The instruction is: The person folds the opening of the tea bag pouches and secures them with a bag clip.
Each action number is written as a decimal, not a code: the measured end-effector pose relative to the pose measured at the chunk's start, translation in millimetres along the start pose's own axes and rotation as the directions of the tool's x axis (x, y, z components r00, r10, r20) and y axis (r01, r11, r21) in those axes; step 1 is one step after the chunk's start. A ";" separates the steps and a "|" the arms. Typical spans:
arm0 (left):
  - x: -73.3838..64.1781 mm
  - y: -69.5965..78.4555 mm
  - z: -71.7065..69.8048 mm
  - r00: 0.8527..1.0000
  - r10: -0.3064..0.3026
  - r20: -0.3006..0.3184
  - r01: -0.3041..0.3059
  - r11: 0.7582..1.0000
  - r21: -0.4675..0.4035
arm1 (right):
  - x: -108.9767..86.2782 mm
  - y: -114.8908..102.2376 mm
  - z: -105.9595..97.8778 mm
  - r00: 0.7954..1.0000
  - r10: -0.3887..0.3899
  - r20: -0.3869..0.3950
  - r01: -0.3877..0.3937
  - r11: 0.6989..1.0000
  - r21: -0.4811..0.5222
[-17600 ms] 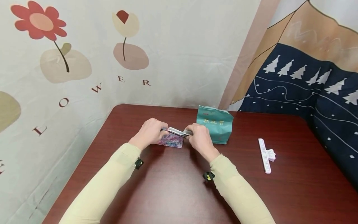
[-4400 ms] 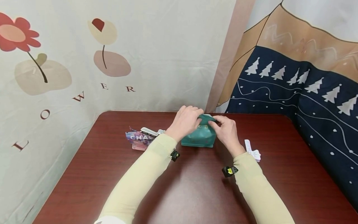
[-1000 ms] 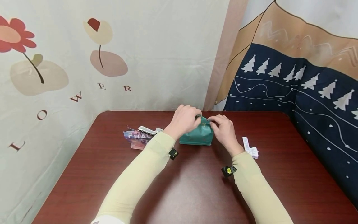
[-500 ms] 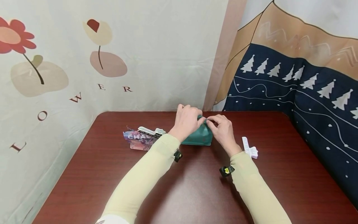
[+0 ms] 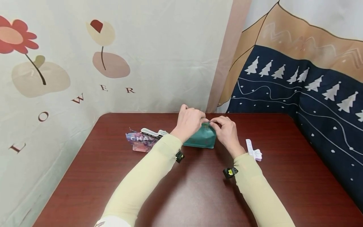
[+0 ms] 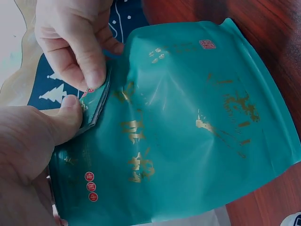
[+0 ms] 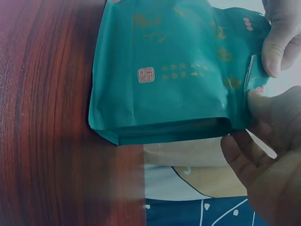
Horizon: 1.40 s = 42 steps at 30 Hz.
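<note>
A teal tea bag with gold lettering stands at the back of the table, its top edge folded over. My left hand pinches the fold from the left, thumb on the near side. Opposite it, my right hand pinches the fold's right part between thumb and fingers. In the left wrist view the folded flap lies between both thumbs, and the bag's front is creased. The right wrist view shows the right thumb on the flap, with fingers behind the bag.
To the left, a purple pouch lettered "CHA" bears a white sealing clip, partly behind the left sleeve. Another white sealing clip lies on the red-brown table, beside the right forearm. A patterned curtain hangs close behind the table.
Both hands have gone from the clip on the purple pouch to the teal bag, whose upright top is now folded down. Over the last second the hands have shifted only slightly along the fold.
</note>
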State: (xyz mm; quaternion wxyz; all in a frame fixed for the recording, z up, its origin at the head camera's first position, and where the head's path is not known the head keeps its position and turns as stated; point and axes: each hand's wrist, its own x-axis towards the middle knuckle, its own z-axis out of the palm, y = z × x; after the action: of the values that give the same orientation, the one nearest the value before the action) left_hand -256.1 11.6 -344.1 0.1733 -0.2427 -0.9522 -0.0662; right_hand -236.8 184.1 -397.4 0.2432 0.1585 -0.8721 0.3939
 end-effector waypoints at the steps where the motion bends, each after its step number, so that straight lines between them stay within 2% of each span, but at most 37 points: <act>1: 0.2 -1.0 -0.3 1.000 0.002 0.012 -0.002 1.000 -0.001 | -0.1 0.4 -0.6 1.000 -0.001 0.013 0.001 1.000 -0.002; 5: 0.5 -7.6 -6.0 0.996 -0.009 0.089 0.015 0.997 -0.072 | -0.4 1.0 -1.9 0.998 -0.002 0.061 0.002 1.000 0.002; 9: 0.3 -16.4 -14.2 0.988 -0.014 0.151 0.034 0.991 -0.129 | -0.5 1.3 -1.8 0.998 0.004 0.069 -0.005 1.000 0.011; 17: 0.4 -21.7 -10.0 0.990 -0.014 0.143 0.038 0.985 -0.170 | -3.8 4.1 -1.6 1.000 0.008 0.025 -0.008 1.000 0.009; 21: 1.3 -24.2 -12.6 0.983 -0.018 0.183 0.049 0.985 -0.164 | -5.6 4.1 -1.4 1.000 -0.003 0.014 0.003 1.000 0.009; 30: 3.9 -28.9 -19.4 0.954 -0.027 0.300 0.077 0.985 -0.155 | -6.2 1.4 -3.2 1.000 0.005 0.030 -0.005 1.000 -0.011; 42: 6.2 -29.4 -18.5 0.949 -0.018 0.314 0.070 0.985 -0.156 | -7.7 0.9 -7.4 0.998 0.038 0.052 -0.037 0.999 -0.016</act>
State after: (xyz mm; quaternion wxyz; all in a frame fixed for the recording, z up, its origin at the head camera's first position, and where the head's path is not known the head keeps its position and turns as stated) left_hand -270.0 -15.2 -325.8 -0.0010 -0.2423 -0.9640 -0.1096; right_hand -228.6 191.0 -397.9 0.2142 0.1506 -0.8839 0.3874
